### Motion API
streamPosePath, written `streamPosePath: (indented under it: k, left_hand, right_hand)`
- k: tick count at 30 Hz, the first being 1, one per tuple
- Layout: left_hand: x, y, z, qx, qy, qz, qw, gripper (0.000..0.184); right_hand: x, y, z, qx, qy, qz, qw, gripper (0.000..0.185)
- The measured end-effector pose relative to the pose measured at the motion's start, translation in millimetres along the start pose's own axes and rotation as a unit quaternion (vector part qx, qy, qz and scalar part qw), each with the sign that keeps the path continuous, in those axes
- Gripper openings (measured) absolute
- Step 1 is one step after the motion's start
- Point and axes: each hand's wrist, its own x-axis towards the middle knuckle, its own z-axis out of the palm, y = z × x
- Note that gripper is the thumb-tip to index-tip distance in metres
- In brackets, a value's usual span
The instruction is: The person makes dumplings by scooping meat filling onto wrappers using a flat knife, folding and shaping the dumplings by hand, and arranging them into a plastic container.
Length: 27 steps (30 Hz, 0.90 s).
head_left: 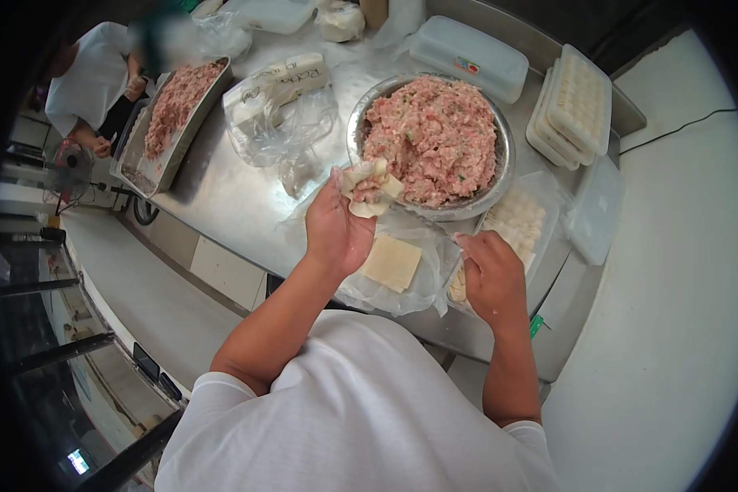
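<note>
My left hand [338, 225] holds up a pale dough wrapper [362, 207] with pink minced filling on it, just in front of a round metal bowl [507, 168] heaped with minced meat [435, 135]. A thin utensil [425, 219] runs from the filling to my right hand [492, 275], whose fingers are closed on its end. Beneath and between my hands, a stack of square wrappers [391, 262] lies on clear plastic. To the right of it, a tray of small pale pieces [517, 223] is partly hidden by my right hand.
A metal tray of minced meat [176, 164] stands at the left, near a person in white [90, 70]. Plastic-wrapped packs [275, 90] lie behind my left hand. Lidded containers [471, 57] and stacked filled boxes [571, 107] are at the back right. A wall borders the right side.
</note>
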Motion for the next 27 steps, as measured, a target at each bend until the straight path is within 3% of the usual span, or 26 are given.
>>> streamPosePath:
  k: [9,10,12,14,17,21,23,27]
  left_hand:
    - [-0.7,6.5,-2.3,-0.023,-0.031,0.039,0.999,0.049]
    - [-0.8,10.2,-2.1,-0.023,-0.029,0.044,0.998,0.049]
    - [0.5,14.9,-2.0,-0.023,0.053,0.073,0.996,0.051]
    - [2.6,16.6,-7.0,-0.021,0.042,0.069,0.997,0.051]
    - [11.1,17.4,-15.6,-0.004,0.029,0.068,0.997,0.049]
    - [5.3,13.2,-12.0,0.009,0.033,0.022,0.999,0.044]
    - [6.8,6.1,-15.2,0.010,0.016,-0.005,1.000,0.043]
    - [9.3,-3.2,-14.5,0.017,-0.016,-0.041,0.999,0.042]
  right_hand:
    - [20.0,2.6,25.8,0.022,0.045,0.026,0.998,0.024]
    - [25.0,6.6,27.7,-0.028,0.058,0.043,0.997,0.023]
    - [41.2,28.1,30.0,-0.079,0.072,0.062,0.992,0.022]
    - [61.5,66.4,24.9,-0.150,-0.033,0.111,0.982,0.019]
    - [67.2,73.8,1.6,-0.158,-0.084,0.126,0.976,0.019]
    - [44.1,19.5,-3.4,-0.136,0.006,0.049,0.989,0.021]
    - [30.7,6.2,10.8,0.008,0.037,-0.047,0.998,0.025]
    - [10.2,11.8,32.5,-0.001,0.006,-0.006,1.000,0.028]
